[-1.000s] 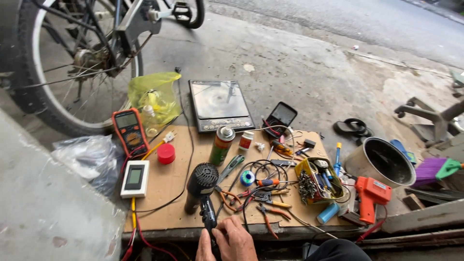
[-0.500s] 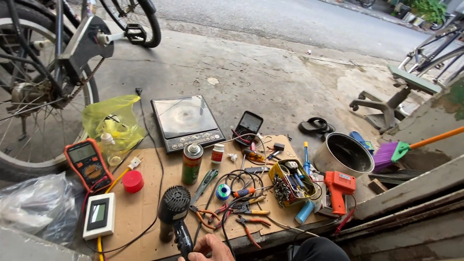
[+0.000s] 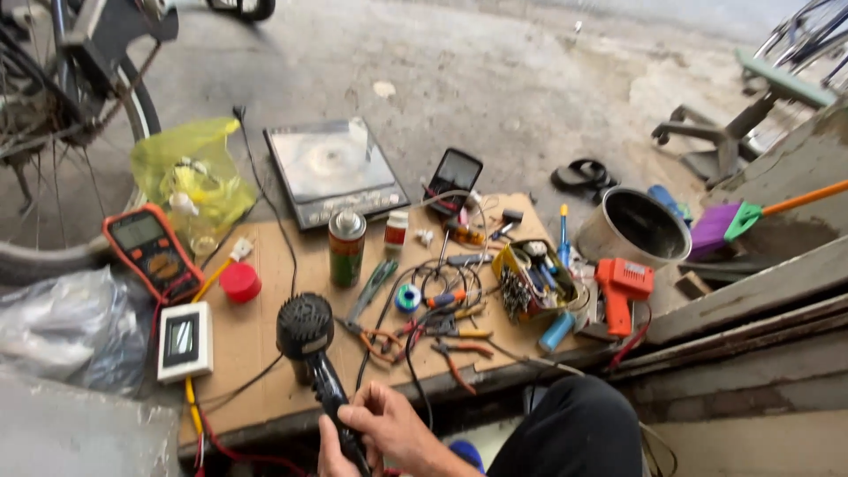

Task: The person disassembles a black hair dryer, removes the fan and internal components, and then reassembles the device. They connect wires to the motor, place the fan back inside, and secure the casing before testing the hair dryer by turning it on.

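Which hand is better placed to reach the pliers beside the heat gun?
Likely the right hand. It grips the heat gun handle on the side nearer the pliers; the left hand sits lower, mostly out of frame, farther from them.

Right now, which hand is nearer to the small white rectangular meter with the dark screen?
Left. The left hand on the black heat gun handle sits toward the white meter; the right hand grips further right, away from it.
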